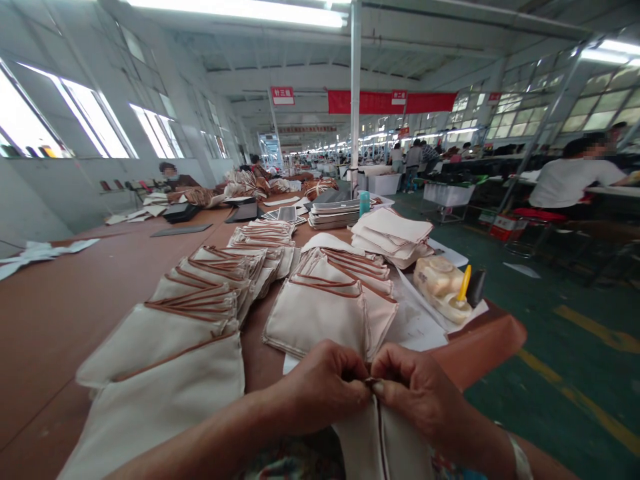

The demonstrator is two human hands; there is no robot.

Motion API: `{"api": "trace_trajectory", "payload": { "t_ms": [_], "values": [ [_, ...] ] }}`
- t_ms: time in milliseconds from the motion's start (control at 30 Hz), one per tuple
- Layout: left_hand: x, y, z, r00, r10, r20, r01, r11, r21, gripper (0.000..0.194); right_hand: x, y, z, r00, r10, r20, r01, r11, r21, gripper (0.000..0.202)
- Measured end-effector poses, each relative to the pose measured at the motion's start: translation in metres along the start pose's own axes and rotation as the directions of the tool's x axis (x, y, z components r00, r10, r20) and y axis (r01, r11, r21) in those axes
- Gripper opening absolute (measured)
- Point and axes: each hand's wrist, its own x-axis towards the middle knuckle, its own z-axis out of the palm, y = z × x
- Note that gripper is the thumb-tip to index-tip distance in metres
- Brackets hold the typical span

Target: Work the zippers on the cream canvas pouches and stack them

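Observation:
Both my hands meet at the front edge of the table, pinching the brown-trimmed top of a cream fabric panel [357,437]. My left hand [325,383] grips it from the left, thumb and fingers pressed together. From the right, my right hand [420,390] pinches the same spot, its thumb tip on the brown edging. The panel hangs below, with a dark brown line running down its middle. Just beyond my hands lies a stack of cream panels [315,317] with brown edges. More overlapping panels [185,373] fan out to the left.
A glue container [440,283] with a yellow-handled tool [465,285] stands at the right on white paper. Behind it lie plain cream pieces [393,230] and a teal bottle [364,203]. A brown sheet [487,343] overhangs the table's right edge. A person [570,177] sits far right.

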Motion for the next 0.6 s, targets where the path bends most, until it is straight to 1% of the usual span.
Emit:
{"api": "trace_trajectory", "payload": {
  "t_ms": [100,167,233,300,333,400,500,533,600],
  "values": [
    [-0.003,0.001,0.0,0.998,0.031,0.051,-0.028,0.999,-0.042,0.015,-0.005,0.003,-0.001,0.997,-0.07,0.013,0.07,0.997,0.024,0.008],
    [-0.006,0.003,-0.002,0.994,0.037,0.101,-0.022,0.989,-0.145,0.013,-0.009,0.004,-0.003,0.992,-0.119,0.037,0.116,0.99,0.077,0.008],
    [-0.009,0.005,-0.005,0.99,0.053,0.132,-0.015,0.961,-0.275,0.015,-0.012,0.003,-0.006,0.978,-0.201,0.06,0.196,0.978,0.072,0.008],
    [-0.011,0.007,-0.007,0.989,0.075,0.13,-0.024,0.933,-0.359,0.026,-0.014,-0.001,-0.008,0.939,-0.333,0.091,0.335,0.942,-0.004,0.009],
    [-0.011,0.006,-0.007,0.988,0.08,0.13,-0.025,0.925,-0.379,0.033,-0.014,-0.003,-0.009,0.908,-0.404,0.108,0.411,0.91,-0.05,0.01],
    [-0.011,0.004,-0.006,0.984,0.053,0.171,0.019,0.919,-0.394,0.046,-0.013,-0.008,-0.009,0.847,-0.515,0.136,0.529,0.84,-0.118,0.013],
    [-0.008,-0.002,-0.004,0.97,0.003,0.242,0.093,0.918,-0.385,0.052,-0.013,-0.011,-0.008,0.793,-0.588,0.16,0.609,0.772,-0.183,0.014],
    [-0.008,-0.003,-0.003,0.969,0.009,0.248,0.085,0.927,-0.365,0.051,-0.013,-0.01,-0.007,0.78,-0.603,0.166,0.625,0.751,-0.211,0.014],
    [-0.008,-0.003,-0.002,0.97,0.065,0.233,0.009,0.953,-0.304,0.048,-0.017,-0.006,-0.007,0.767,-0.619,0.169,0.64,0.726,-0.251,0.014]
  ]
}}
